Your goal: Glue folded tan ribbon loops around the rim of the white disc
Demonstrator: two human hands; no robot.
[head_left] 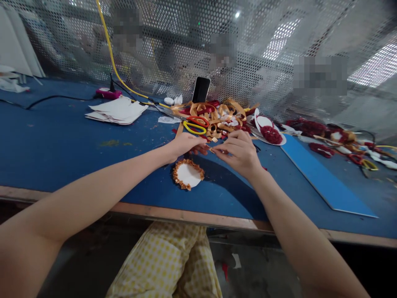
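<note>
Head — left hand [188, 145] beside right hand [238, 149]

A phone [201, 90] stands by a perforated screen [186, 54] — farther left, a power strip [108, 94] (purple).

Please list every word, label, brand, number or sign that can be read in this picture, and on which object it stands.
None can be read.
Phone: dark screen, no visible writing.
Paper stack and ribbon-edged disc: no visible writing.
Pink power strip and scissors: any marks are too small to read.
</note>
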